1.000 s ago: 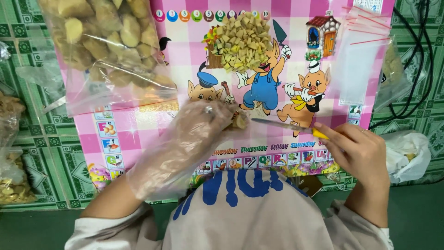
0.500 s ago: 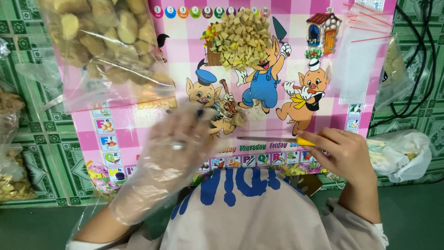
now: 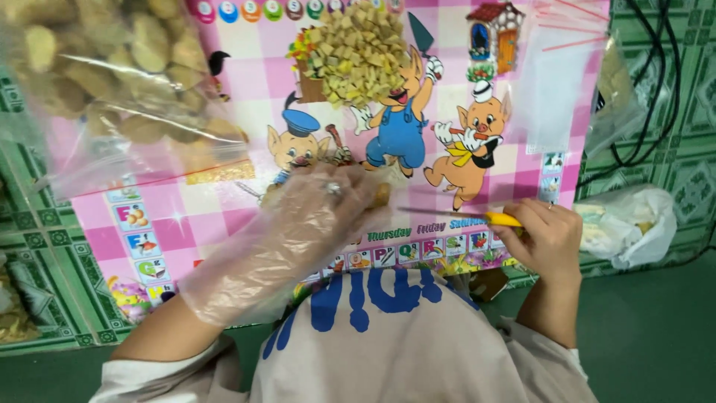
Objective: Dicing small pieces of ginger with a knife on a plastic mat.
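Surface: pink cartoon mat point(image 3: 224, 216) over green patterned floor point(image 3: 45, 261). I log my gloved left hand point(image 3: 313, 216), now back at mat centre, pinching a brown piece point(image 3: 380, 195). Right hand point(image 3: 541, 239) grips yellow-handled knife point(image 3: 462, 216), blade beside it. Cut cubes point(image 3: 358, 56) heaped above; bagged whole pieces point(image 3: 112, 75) upper left.

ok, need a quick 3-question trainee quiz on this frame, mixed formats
1. True or false: the left hand wears a clear plastic glove.
2. The right hand has its grip on: A) a spoon B) a yellow-handled knife C) a bag.
3. Fill in: the pile of cut pieces lies on a pink checked ___.

Key: 1 true; 2 B; 3 mat.
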